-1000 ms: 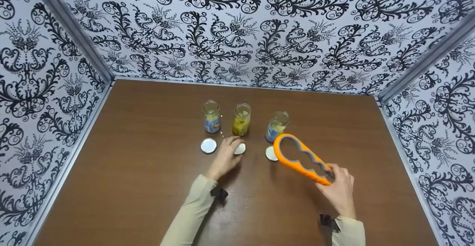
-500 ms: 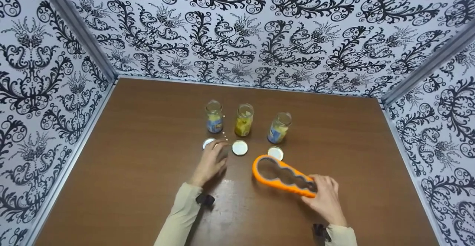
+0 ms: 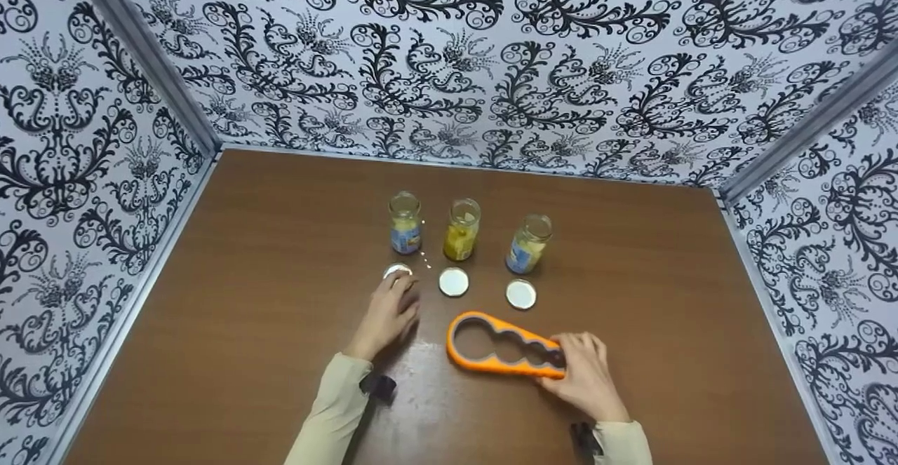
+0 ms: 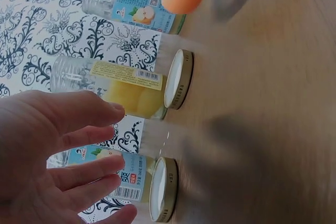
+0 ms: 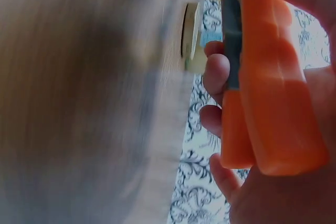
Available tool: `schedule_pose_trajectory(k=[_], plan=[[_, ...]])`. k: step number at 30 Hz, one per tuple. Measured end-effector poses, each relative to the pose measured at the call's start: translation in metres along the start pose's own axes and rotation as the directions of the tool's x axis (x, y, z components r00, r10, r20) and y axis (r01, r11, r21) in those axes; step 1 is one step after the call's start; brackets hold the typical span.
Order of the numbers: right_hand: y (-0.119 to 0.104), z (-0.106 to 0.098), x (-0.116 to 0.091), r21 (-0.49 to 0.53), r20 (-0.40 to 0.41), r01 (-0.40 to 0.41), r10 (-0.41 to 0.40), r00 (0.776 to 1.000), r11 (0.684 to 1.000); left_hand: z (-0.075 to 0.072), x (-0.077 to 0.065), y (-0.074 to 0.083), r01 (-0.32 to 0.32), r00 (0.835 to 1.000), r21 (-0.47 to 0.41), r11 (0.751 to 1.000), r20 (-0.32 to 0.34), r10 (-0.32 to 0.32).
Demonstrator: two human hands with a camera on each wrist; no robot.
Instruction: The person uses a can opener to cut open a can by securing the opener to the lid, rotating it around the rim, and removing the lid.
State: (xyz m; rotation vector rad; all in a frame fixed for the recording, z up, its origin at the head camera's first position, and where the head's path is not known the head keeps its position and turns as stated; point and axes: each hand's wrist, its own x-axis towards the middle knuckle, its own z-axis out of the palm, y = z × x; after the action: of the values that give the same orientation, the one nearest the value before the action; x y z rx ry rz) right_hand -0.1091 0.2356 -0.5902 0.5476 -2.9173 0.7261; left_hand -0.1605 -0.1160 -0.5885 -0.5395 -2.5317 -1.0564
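My right hand (image 3: 588,374) grips the narrow end of an orange jar opener (image 3: 484,365) with grey scalloped inner edges. The opener is held low over the front middle of the table, its wide loop pointing left. My left hand (image 3: 382,316) is at the left lid (image 3: 398,268) and partly covers it in the head view. In the left wrist view its fingers are spread and loosely bent, holding nothing. A middle lid (image 3: 454,282) and a right lid (image 3: 520,294) lie with their white insides up.
Behind the lids stand three uncapped glass jars: a blue-labelled left jar (image 3: 405,235), a middle jar (image 3: 459,240) with yellow contents, and a blue-labelled right jar (image 3: 523,253). They stand on a brown table (image 3: 280,240), with patterned walls (image 3: 449,86) at the back and sides.
My left hand has moved from the middle lid leftward to the left lid. My right hand has carried the jar opener left and toward me, away from the right jar and lid.
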Motion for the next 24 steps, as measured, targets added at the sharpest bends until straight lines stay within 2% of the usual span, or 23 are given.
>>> schedule_pose_trajectory(k=[6, 10, 15, 24], plan=[[-0.014, 0.009, 0.011, -0.010, 0.088, 0.024, -0.023, 0.996, 1.000, -0.003, -0.005, -0.002, 0.054, 0.999, -0.003, 0.999, 0.010, -0.054], [-0.021, 0.013, 0.015, 0.010, 0.122, 0.035, -0.036, 0.992, 0.999, -0.003, -0.007, -0.004, 0.061, 0.998, 0.006, 0.998, 0.006, -0.061], [-0.025, 0.018, 0.021, 0.045, 0.159, 0.066, -0.073, 0.985, 0.997, -0.005, -0.011, -0.006, 0.083, 0.997, 0.002, 0.997, 0.006, -0.083], [-0.029, 0.026, 0.031, 0.024, 0.191, 0.101, -0.103, 0.976, 0.995, -0.007, -0.017, -0.007, 0.113, 0.993, -0.023, 0.993, 0.025, -0.113]])
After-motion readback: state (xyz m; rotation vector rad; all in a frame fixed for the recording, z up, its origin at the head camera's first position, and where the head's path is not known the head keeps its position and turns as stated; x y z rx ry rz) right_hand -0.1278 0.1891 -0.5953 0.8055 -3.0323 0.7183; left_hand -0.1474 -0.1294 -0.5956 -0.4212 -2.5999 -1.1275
